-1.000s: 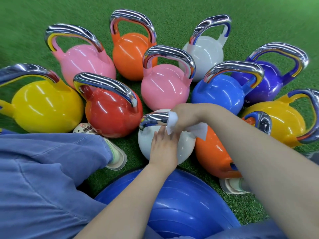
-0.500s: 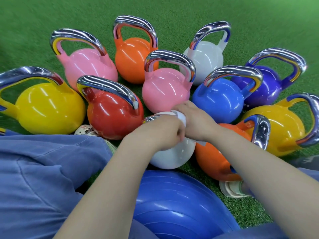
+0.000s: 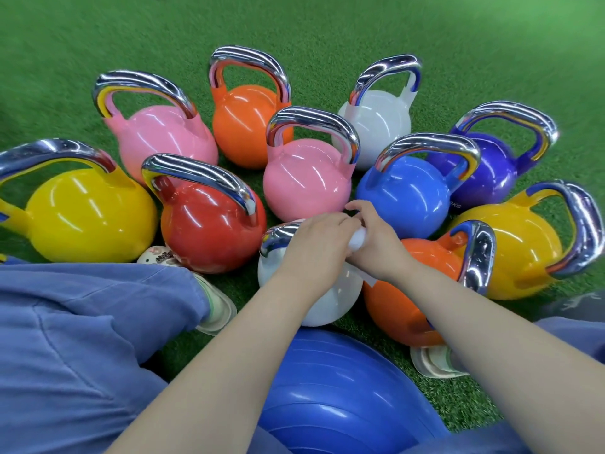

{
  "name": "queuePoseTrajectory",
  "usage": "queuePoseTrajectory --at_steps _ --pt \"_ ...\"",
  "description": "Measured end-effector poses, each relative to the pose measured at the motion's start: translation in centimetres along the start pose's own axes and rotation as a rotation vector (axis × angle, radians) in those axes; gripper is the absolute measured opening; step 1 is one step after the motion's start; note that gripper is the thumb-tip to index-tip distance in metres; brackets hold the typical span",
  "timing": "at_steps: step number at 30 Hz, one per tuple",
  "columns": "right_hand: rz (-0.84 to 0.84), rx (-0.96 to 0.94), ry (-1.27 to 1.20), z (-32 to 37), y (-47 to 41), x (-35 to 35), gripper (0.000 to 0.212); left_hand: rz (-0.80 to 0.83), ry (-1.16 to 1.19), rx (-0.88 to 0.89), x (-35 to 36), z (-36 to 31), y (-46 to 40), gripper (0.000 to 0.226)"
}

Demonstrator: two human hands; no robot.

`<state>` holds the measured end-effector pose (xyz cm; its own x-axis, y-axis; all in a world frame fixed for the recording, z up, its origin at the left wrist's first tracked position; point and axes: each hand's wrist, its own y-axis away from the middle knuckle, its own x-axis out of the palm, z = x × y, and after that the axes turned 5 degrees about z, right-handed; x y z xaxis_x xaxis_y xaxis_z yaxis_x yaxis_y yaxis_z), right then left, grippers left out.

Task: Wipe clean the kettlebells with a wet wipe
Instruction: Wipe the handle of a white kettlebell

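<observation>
A small white kettlebell with a chrome handle stands nearest me, in the middle of a cluster of coloured kettlebells. My left hand is closed over the right part of that handle. My right hand presses against it from the right, fingers closed on a bunched white wet wipe. A corner of the wipe hangs below my right wrist. Most of the handle is hidden under both hands.
Around it stand a red kettlebell, a pink kettlebell, a blue kettlebell, an orange kettlebell and several more on green turf. A blue exercise ball lies under my arms, between my knees and shoes.
My left hand rose from the white bell's body onto its handle and closed over it. My right hand with the wipe slid right along the handle. The view shifted down slightly.
</observation>
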<state>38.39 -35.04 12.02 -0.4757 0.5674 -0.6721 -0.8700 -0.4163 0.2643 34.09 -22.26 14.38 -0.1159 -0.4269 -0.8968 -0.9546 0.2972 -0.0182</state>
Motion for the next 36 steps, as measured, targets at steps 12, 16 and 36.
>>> queuePoseTrajectory --at_steps 12,16,36 --pt "0.149 -0.031 0.272 -0.7 -1.1 -0.8 0.062 0.05 -0.128 -0.107 -2.2 3.0 1.5 0.039" --pt "0.132 -0.083 0.276 -0.2 -1.4 0.0 0.057 0.143 -0.236 -0.18 -4.0 2.0 1.6 0.053" --pt "0.441 0.34 0.428 -4.2 0.5 -3.0 0.099 0.853 -0.446 -0.299 0.6 -5.9 -8.3 0.036"
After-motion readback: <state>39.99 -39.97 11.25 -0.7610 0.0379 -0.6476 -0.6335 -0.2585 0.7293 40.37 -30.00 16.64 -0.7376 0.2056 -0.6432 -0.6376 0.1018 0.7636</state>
